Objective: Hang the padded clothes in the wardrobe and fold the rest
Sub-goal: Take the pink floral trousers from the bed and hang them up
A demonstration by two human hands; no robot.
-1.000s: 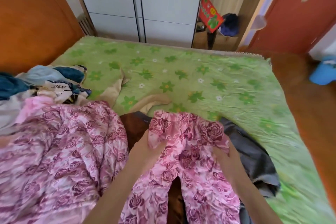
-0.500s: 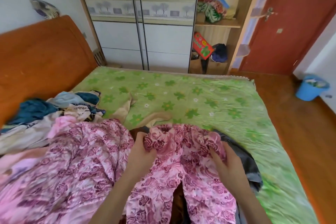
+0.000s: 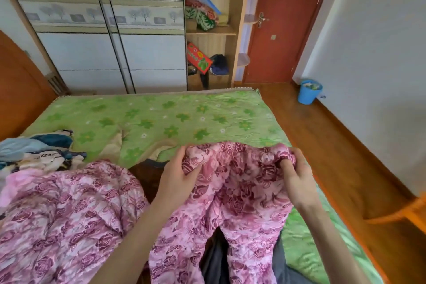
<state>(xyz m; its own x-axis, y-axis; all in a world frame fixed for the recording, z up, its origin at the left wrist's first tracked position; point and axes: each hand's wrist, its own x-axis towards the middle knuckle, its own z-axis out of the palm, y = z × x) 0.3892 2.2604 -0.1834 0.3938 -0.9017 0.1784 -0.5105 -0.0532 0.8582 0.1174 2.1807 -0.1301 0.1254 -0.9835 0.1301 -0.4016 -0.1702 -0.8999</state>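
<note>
Before you: bed [image 3: 161,113] under green floral cover; orange wooden headboard [image 3: 16,80] left; pale sliding-door wardrobe [image 3: 103,41] opposite; open shelf unit [image 3: 211,32]; red-brown door [image 3: 283,25]; wooden floor [image 3: 341,145]; blue bin [image 3: 309,91]; white wall [image 3: 380,53].

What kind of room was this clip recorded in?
A home bedroom, most likely: a bed with a green floral sheet, a sliding-door wardrobe behind it, and pink floral trousers held in both hands.

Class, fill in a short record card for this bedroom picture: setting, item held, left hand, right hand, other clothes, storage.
setting: bed with green flowered cover
item held: pink rose-print trousers
left hand: grip on waistband's left end
right hand: grip on waistband's right end
other clothes: matching pink garment to the left
storage: wardrobe, doors closed
</note>
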